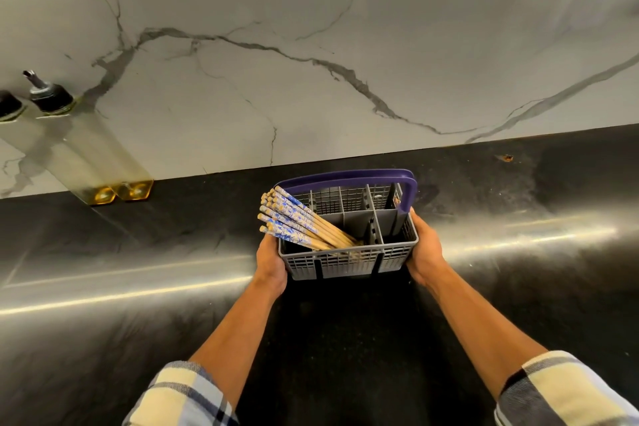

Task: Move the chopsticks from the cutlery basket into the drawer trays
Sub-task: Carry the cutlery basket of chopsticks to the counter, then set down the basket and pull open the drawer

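Tabletop (pixel 138 304) glossy black, marble wall | basket (pixel 349 261) grey plastic grid | chopsticks (pixel 297 221) wooden, slanted | left hand (pixel 271 263), right hand (pixel 423 252) fingers clamped on basket sides

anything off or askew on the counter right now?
Small orange-brown scrap on the dark counter near the wall, right of the basket; I can't tell what it is. The chopsticks lean out over the basket's left edge. Nothing looks spilled or broken.

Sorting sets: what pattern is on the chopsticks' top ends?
Blue-and-white floral print on the wooden chopsticks; head view.
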A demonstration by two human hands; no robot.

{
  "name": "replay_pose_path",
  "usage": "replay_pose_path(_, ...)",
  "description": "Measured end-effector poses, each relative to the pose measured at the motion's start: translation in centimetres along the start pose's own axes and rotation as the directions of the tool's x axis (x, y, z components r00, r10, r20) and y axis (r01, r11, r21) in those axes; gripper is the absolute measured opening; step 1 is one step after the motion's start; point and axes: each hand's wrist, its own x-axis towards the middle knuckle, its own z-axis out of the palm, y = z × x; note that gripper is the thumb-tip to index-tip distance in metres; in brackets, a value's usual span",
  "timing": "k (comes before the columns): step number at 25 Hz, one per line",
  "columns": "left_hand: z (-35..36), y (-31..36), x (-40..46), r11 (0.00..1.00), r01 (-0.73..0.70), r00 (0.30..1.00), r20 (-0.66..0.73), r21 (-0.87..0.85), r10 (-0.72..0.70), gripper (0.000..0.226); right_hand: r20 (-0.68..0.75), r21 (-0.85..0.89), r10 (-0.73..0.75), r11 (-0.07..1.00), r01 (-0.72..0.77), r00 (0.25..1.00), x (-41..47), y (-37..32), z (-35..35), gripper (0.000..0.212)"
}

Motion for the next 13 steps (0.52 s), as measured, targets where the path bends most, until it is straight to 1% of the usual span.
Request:
replay_pose_path(3,-0.5,0.4,-0.5,0.993,-0.067,0.996,-0.049,0.097,0.072,0.035,0.033,-0.053,-0.036,0.998,0.038,0.999,-0.6,-0.3,-0.1,0.045)
replay_pose_path(4,-0.8,0.5,-0.6,0.980,-0.109,0.992,-0.048,0.166,0.118,0.036,0.040,-0.124,-0.081,0.989,0.085,0.996,-0.8,-0.2,-0.3,0.045)
replay_pose_path(5,-1.3,0.7,-0.7,0.948,-0.167,0.982,-0.035,0.270,0.183,0.041,0.041,-0.234,-0.152,0.959,0.157,0.988,-0.8,-0.1,-0.7,0.046)
replay_pose_path(6,-1.8,1.0,-0.9,0.884,-0.246,0.961,-0.021,0.399,0.277,0.051,0.044,-0.361,-0.256,0.897,0.254,0.966,-0.9,-0.1,-1.1,0.049)
replay_pose_path(7,-2.2,1.4,-1.0,0.790,-0.326,0.923,-0.007,0.519,0.386,0.059,0.049,-0.482,-0.368,0.806,0.344,0.929,-1.2,-0.2,-1.4,0.053)
replay_pose_path(9,-2.4,2.7,-1.3,0.566,-0.450,0.800,0.029,0.691,0.600,0.064,0.101,-0.611,-0.543,0.627,0.483,0.833,-1.7,-1.0,-1.4,0.059)
replay_pose_path(10,-2.4,3.6,-1.6,0.433,-0.464,0.729,0.055,0.773,0.683,0.063,0.152,-0.658,-0.611,0.524,0.541,0.777,-2.0,-1.7,-1.3,0.060)
replay_pose_path(11,-2.3,4.4,-1.8,0.290,-0.444,0.665,0.095,0.848,0.741,0.062,0.207,-0.709,-0.662,0.406,0.577,0.720,-2.2,-2.5,-1.1,0.060)
replay_pose_path(13,-2.0,5.9,-2.4,0.021,-0.370,0.571,0.209,0.929,0.794,0.064,0.305,-0.806,-0.721,0.152,0.572,0.622,-2.4,-4.1,-0.7,0.061)
